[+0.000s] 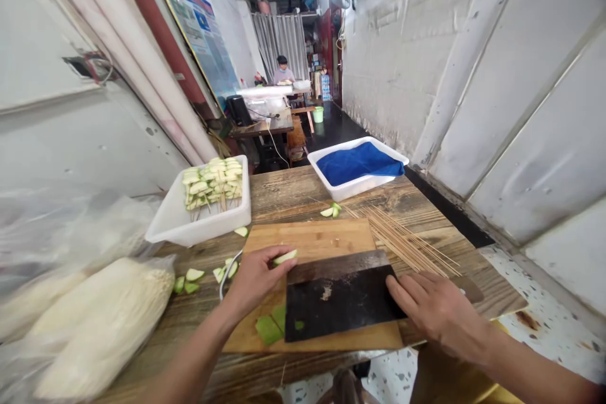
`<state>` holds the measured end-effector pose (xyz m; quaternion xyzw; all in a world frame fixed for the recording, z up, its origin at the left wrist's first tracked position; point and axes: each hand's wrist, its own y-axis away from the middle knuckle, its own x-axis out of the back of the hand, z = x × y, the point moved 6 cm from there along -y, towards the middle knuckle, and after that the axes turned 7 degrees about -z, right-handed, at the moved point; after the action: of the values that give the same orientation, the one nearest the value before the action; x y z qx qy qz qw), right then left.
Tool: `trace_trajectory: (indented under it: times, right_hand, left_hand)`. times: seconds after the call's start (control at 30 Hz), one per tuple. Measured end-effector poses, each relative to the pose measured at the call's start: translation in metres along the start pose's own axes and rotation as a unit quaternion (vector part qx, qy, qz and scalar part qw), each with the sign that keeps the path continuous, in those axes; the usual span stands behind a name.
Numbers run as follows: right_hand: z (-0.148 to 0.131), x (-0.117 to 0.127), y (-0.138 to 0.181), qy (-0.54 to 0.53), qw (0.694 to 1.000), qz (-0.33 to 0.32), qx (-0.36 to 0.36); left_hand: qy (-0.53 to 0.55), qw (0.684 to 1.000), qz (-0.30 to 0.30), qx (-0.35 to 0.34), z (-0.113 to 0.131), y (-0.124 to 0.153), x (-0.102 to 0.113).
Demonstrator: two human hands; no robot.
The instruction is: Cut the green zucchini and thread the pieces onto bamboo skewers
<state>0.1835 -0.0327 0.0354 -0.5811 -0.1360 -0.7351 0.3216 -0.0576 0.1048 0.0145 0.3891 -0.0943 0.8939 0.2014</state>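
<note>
My left hand (259,278) pinches a pale vegetable slice (285,257) with green skin between thumb and fingers, over the wooden cutting board (307,237). My right hand (438,306) is closed round the handle end of a broad, dark cleaver (343,297), fingertips against its blade. The blade lies nearly flat above the board, its left end just beside the held slice. Flat green pieces (269,329) lie at the board's near left, partly under the blade. More cut vegetable pieces (193,275) are scattered left of the board, and a few wedges (330,210) lie beyond it.
A white tray (199,233) holds skewered slices (213,183) at the left. Another white tray (355,188) holds blue cloth (360,161). Thin wooden sticks (407,237) lie at right. Plastic bags of pale shreds (108,328) crowd the near left. A person (283,72) sits far back.
</note>
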Motion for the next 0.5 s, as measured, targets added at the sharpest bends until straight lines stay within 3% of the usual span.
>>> trace_trajectory:
  times: [0.13,0.2,0.37,0.5]
  right_hand:
    - [0.044,-0.019,0.038,-0.002,0.992,-0.008,-0.129]
    - [0.073,-0.031,0.059,0.025,0.974,-0.050,-0.218]
    - [0.135,-0.051,0.093,0.071,0.884,-0.152,-0.435]
    - [0.157,-0.072,0.092,0.019,0.842,-0.201,-0.501]
  left_hand:
    - [-0.064,0.998,0.002,-0.017,-0.020,-0.005,-0.009]
    - [-0.090,0.994,-0.022,-0.049,-0.024,-0.006,-0.016]
    - [-0.147,0.985,-0.007,-0.086,-0.030,-0.005,-0.025]
    - [-0.158,0.983,-0.006,-0.095,-0.037,0.002,-0.029]
